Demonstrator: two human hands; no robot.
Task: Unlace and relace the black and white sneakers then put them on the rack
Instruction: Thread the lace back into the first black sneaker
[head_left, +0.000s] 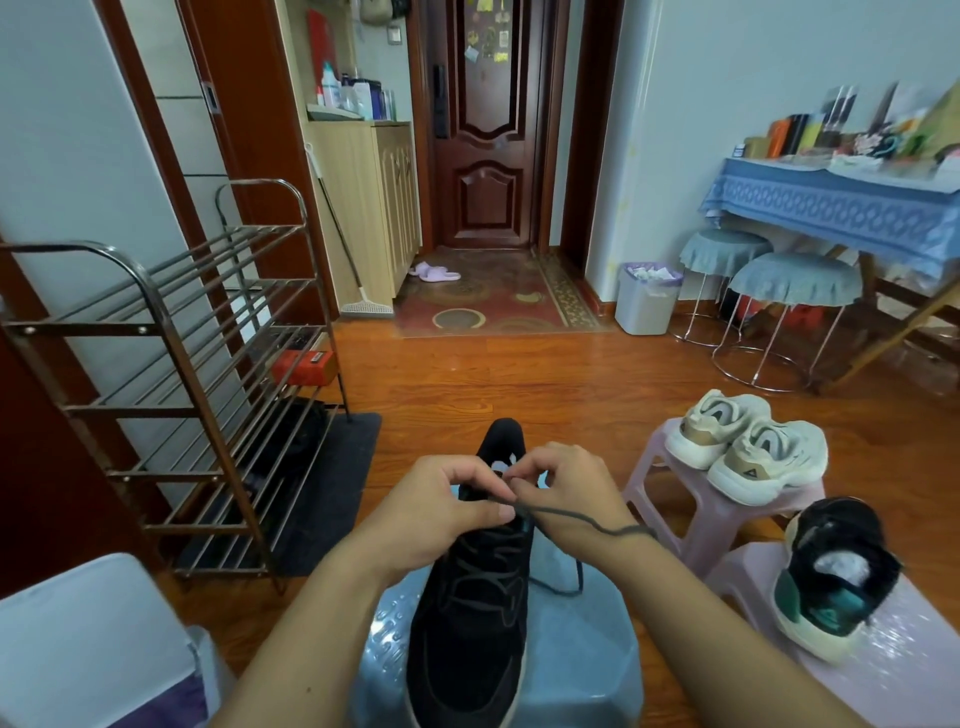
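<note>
A black sneaker (470, 618) lies toe-away on a pale blue stool (592, 660) in front of me. My left hand (441, 514) pinches its dark lace (582, 522) between thumb and forefinger near the upper eyelets. My right hand (563, 488) grips the same lace close by, and the loose end trails across my right wrist. The second black sneaker (831, 577), with teal heel and cream sole, rests on a pink stool (893, 670) at the right. A pair of white sneakers (748, 447) sits on another pink stool (696, 509). The metal shoe rack (171, 374) stands at the left.
A red box (304, 366) lies on a rack shelf, and a dark mat (322, 499) sits under the rack. A white chair back (78, 639) is at lower left. Two covered round stools (779, 291), a bin (649, 299) and a cloth-covered table (841, 208) stand at the right.
</note>
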